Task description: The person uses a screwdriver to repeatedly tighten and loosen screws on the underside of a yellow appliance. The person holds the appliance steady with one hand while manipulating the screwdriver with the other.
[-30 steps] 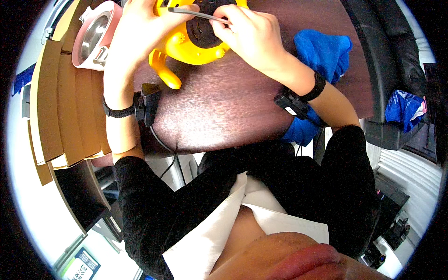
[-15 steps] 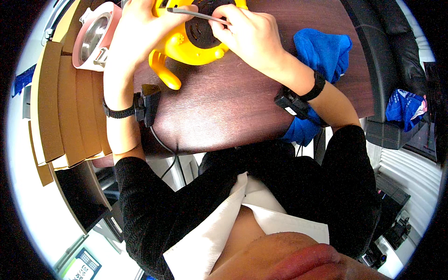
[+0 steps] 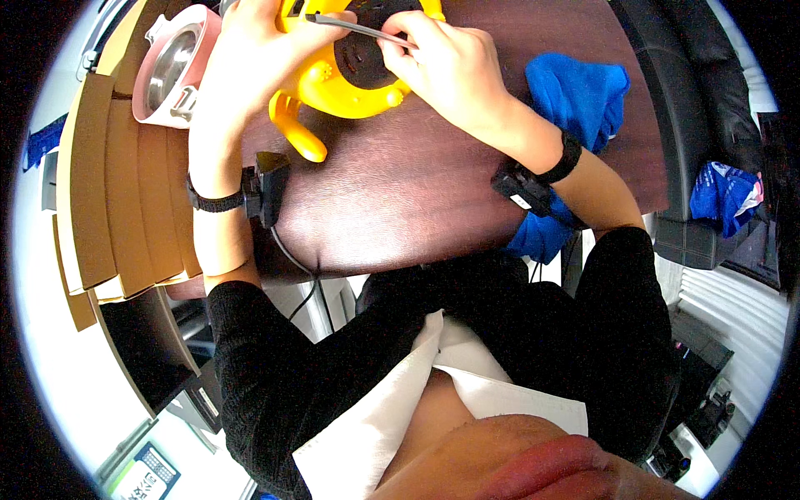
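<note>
At the far edge of the view, my right hand (image 3: pixel 454 62) pinches a slim grey metal tool (image 3: pixel 360 30). The tool lies slantwise across a yellow plastic object (image 3: pixel 337 93), its far end beside my left thumb. That object has a curved rim around a dark round middle (image 3: pixel 362 62) with slots, small moulded bumps, and a leg-like piece (image 3: pixel 298 137) sticking out toward me. My left hand (image 3: pixel 254 54) grips its left side with the thumb stretched over it; the other fingers are partly cut off by the top edge. Where the tool's tip touches cannot be made out.
A pink container with a metal bowl (image 3: pixel 187 71) stands left, beside brown cardboard boxes (image 3: pixel 125 192). A blue cloth (image 3: pixel 575 92) lies on the dark wooden table (image 3: pixel 375 192) under my right forearm. Black devices (image 3: pixel 265 190) are strapped to both wrists; a cable hangs at the left one.
My left hand and the yellow object have shifted very slightly right in the view. The metal tool stays in my right hand across the object.
</note>
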Demonstrator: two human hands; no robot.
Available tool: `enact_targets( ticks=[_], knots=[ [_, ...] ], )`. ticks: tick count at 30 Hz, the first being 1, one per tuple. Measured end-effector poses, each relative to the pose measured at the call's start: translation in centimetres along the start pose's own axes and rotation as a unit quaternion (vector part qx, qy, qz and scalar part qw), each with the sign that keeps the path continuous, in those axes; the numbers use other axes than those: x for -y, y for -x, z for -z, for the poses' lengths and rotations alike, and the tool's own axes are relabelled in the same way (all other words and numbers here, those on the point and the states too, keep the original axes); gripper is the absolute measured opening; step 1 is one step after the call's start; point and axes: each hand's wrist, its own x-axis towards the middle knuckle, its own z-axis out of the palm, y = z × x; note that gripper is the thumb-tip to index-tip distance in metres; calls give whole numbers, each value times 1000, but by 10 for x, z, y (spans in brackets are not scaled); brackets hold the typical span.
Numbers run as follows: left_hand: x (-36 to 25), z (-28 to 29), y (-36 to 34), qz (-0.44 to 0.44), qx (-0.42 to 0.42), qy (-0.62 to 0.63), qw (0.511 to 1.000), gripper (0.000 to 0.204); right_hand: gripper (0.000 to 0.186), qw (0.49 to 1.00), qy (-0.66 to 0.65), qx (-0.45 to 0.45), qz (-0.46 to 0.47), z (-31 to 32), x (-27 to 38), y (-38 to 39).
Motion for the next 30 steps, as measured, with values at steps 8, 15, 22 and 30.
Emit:
enact_targets(
  ticks=[8,15,22,30],
  knots=[
    [1,1,1,3,6,26,1000,75,14,1000,-29,3,2,-3,-3,0],
    [-1,4,1,27,22,47,998,78,16,999,-18,26,-28,4,2,0],
    [1,3,2,13,13,-7,1000,81,17,999,-23,26,-15,1,2,-1],
    [-13,7,1,57,25,11,998,82,16,999,-3,28,-39,5,4,0]
  ],
)
